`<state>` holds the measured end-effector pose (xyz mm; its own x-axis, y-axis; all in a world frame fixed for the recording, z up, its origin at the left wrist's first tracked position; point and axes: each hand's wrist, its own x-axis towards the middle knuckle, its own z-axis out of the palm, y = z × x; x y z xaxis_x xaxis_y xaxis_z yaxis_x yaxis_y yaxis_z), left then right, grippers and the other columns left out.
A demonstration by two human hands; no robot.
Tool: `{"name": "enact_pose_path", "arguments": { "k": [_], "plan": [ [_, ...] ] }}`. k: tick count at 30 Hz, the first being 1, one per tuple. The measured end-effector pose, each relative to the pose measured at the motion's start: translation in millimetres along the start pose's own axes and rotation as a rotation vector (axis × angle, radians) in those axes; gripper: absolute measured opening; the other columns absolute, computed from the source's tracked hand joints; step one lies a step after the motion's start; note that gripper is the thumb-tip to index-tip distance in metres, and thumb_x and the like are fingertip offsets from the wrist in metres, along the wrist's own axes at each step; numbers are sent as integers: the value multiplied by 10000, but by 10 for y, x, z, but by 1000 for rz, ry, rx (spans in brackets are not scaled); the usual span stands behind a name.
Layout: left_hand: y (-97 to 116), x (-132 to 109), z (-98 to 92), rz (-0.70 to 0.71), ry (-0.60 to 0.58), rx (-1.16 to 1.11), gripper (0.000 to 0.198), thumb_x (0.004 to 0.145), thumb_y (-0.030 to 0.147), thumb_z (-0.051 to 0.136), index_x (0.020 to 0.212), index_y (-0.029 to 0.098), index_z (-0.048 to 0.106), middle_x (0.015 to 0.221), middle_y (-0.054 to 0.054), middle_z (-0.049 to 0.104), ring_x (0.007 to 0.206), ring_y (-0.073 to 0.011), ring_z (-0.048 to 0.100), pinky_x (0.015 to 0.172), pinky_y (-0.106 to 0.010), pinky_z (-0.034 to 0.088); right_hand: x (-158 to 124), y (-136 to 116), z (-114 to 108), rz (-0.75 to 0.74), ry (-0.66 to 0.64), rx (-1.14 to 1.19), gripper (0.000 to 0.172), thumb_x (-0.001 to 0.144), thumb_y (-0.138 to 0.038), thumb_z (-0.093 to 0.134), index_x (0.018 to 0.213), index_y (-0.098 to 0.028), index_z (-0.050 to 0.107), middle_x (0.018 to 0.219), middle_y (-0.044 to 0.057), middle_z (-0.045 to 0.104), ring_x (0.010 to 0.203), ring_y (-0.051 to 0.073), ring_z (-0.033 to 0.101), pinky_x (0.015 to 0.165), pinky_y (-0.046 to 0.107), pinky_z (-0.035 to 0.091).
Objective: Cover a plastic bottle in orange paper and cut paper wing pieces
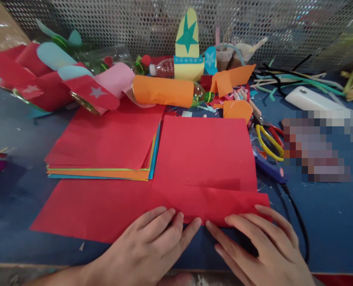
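Observation:
A sheet of red paper (206,155) lies in front of me, its near edge folded over into a band (230,204). My left hand (152,246) rests on the left part of this fold, fingers stretched and fingertips pressing down, index finger along the near edge. On the right part, my right hand (262,242) has its fingers spread, with fingertips touching the fold and its near edge. The two index fingertips almost meet at the middle. Left of the sheet is a stack of coloured paper (105,147), red on top, over another red sheet (90,210).
Paper-covered bottles stand or lie at the back, including an orange-wrapped bottle (164,91) and a yellow rocket shape (190,47). To the right are yellow-handled scissors (268,143), a blue corded tool (270,170) and a white power strip (316,103). A perforated metal panel (105,24) rises behind.

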<state>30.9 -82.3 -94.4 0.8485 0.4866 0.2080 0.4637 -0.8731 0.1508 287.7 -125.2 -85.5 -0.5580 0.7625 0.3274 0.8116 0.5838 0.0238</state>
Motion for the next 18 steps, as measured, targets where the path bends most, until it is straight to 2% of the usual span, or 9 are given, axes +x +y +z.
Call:
{"name": "enact_pose_path", "arguments": {
  "k": [8,13,18],
  "plan": [
    [-15,0,-12,6,8,0,485,932,417,433,1364,203,485,1130,-11,666,1039,-168,571,1014,-294,408,-188,153,-103,57,6,-42,278,815,-274,591,1057,-321,718,894,35,717,806,242,626,904,487,367],
    [-38,-91,-46,-28,124,4,387,942,381,437,1211,173,621,1109,-1,700,1034,-150,593,1063,-269,350,-341,250,-125,89,25,-24,282,781,-241,612,1033,-314,717,903,58,683,801,248,608,915,512,370],
    [-101,-314,-56,-120,153,10,347,886,326,528,1167,161,647,1054,-22,723,979,-169,634,980,-297,452,-559,360,-107,123,19,40,343,760,-239,640,1083,-343,695,993,68,639,856,260,585,944,554,364]
  ]
}}
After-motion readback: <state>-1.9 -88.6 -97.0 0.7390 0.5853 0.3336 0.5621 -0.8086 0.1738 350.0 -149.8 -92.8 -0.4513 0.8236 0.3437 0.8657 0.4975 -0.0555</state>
